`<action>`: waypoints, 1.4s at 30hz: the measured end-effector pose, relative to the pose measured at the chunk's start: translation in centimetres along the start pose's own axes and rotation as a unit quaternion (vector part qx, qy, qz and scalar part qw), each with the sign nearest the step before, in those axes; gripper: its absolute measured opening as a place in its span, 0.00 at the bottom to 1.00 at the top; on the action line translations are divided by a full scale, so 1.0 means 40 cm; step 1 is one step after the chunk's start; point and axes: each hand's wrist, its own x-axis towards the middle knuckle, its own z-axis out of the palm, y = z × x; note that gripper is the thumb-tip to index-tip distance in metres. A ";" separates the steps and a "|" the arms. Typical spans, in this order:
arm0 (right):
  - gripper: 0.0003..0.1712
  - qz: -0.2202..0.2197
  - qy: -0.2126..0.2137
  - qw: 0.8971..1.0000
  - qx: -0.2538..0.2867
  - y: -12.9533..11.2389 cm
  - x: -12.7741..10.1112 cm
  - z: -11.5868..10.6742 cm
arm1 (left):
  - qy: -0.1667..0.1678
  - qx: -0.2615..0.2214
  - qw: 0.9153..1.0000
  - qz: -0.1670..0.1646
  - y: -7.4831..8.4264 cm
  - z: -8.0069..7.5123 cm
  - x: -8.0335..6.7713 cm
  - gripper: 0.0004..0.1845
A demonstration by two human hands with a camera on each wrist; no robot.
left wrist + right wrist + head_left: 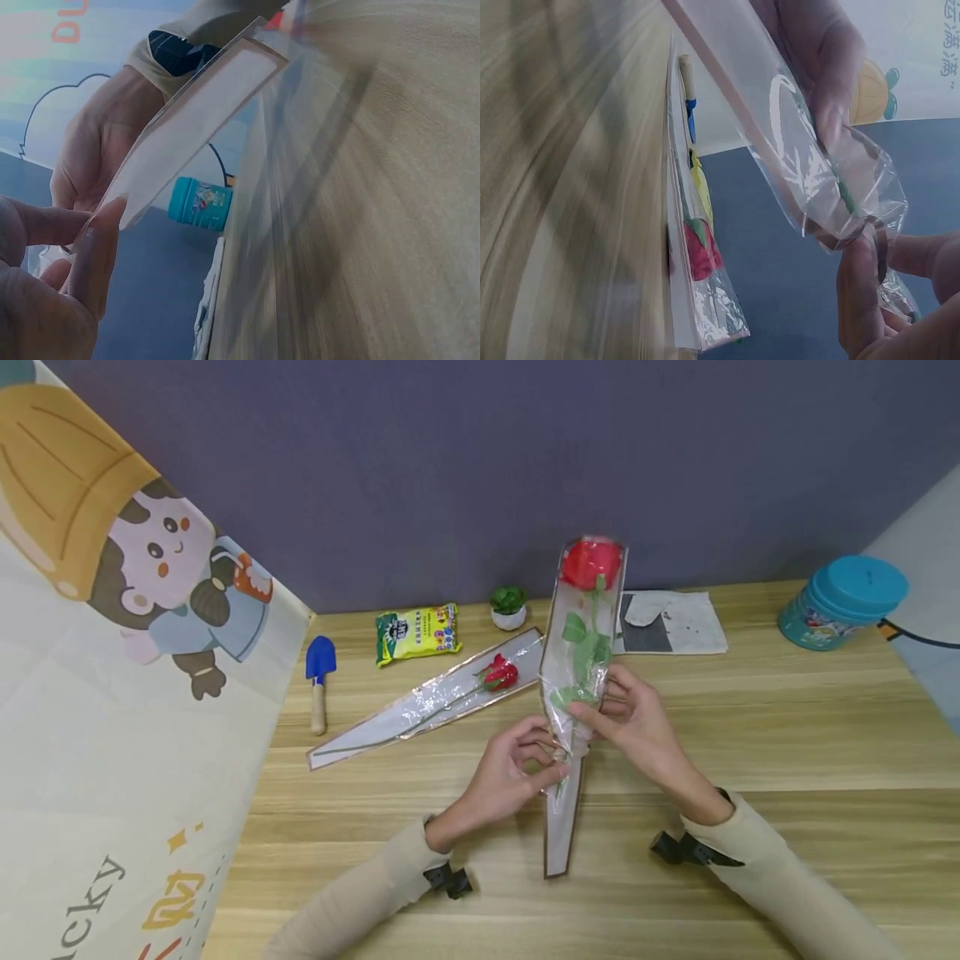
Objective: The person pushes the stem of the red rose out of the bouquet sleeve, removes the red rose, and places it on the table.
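Note:
A wrapped red rose (pixel 592 564) is held raised over the table, bloom end pointing away from me, in a clear sleeve with a white backing. My left hand (pixel 517 772) pinches the sleeve (pixel 558 847) by its narrow lower part. Higher up, my right hand (pixel 637 727) grips it just under the leaves, thumb in front. Between the hands the wrapping is gathered and creased, as the right wrist view shows around the green stem (pixel 846 196). Another wrapped rose (pixel 501 673) lies on the table to the left, beyond my left hand.
A blue toy shovel (pixel 320 660) lies at the left, near a yellow-green packet (pixel 417 633). Along the back stand a small potted plant (pixel 508 607) and a white-and-grey sheet (pixel 686 622). A teal lidded tub (pixel 832 606) is at the far right. A dark wall backs the table.

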 end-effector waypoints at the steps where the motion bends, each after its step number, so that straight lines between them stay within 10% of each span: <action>1: 0.31 0.004 -0.001 1.000 -0.006 -0.001 -0.001 0.003 | 0.003 -0.001 1.000 0.001 0.000 0.000 0.000 0.27; 21: 0.30 -0.018 0.013 0.998 -0.051 -0.001 -0.011 0.022 | 0.049 -0.013 0.999 -0.010 -0.001 -0.004 0.000 0.25; 42: 0.30 -0.029 0.057 0.998 -0.007 -0.007 -0.002 -0.008 | -0.004 -0.016 1.000 -0.016 0.009 0.006 -0.004 0.26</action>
